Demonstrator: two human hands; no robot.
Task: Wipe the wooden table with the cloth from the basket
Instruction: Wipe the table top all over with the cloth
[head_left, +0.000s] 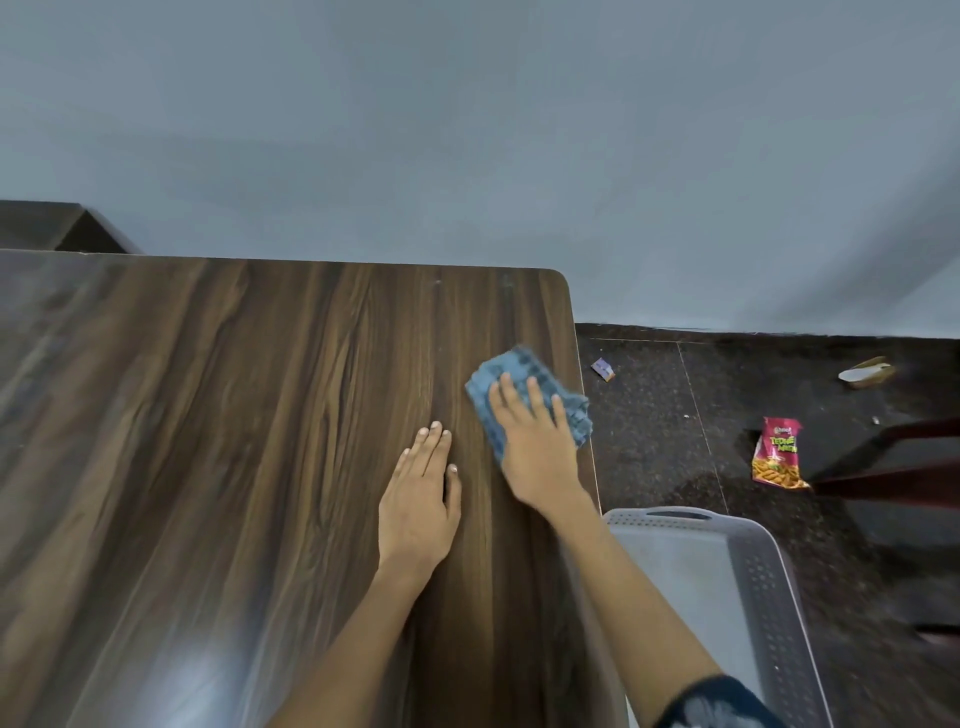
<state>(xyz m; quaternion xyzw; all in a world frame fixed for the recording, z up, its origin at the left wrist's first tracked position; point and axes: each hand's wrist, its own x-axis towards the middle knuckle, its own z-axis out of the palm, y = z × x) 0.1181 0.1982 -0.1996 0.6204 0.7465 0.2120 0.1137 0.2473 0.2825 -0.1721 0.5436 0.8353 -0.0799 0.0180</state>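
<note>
Cloth, at the table's three o'clock edge, pressed under the right hand's spread fingers for wiping; left hand, fingers together, steadies.

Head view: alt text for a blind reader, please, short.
A person's right hand presses a blue cloth flat near the right edge of a dark wooden table, while the left hand rests open on the wood beside it. A grey plastic basket sits right of the table, and a red snack packet lies on the dark floor.
</note>
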